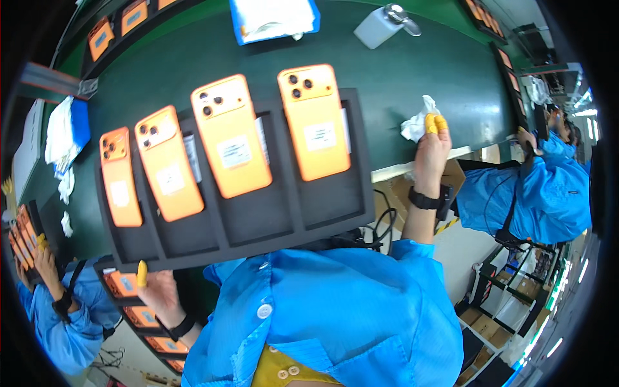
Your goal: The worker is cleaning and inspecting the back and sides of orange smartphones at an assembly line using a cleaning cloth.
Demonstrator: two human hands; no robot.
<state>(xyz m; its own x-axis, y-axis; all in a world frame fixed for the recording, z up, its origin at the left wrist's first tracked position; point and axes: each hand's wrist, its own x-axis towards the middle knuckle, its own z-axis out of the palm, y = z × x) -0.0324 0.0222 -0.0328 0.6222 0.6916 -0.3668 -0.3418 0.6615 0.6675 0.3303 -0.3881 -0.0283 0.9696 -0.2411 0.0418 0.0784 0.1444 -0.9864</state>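
A black foam tray (261, 248) lies at the table's front edge, slightly tilted. In its slots rest several orange phones (242, 174), backs up, each with a camera block and a white label. My right hand (433, 147), with yellow finger cots on its fingertips, pinches a crumpled white wipe (414, 127) right of the tray, over the green table. Below the tray's front left edge is my left hand (161, 295). One finger in a yellow cot stretches up to the tray's edge; the other fingers show only partly.
On the green table (451, 71) stand a white pump bottle (382, 27) and a blue box of white wipes (274, 22). Another blue box (78, 126) sits left. More phone trays (143, 316) lie below left. Co-workers in blue are at left (71, 316) and right (529, 193).
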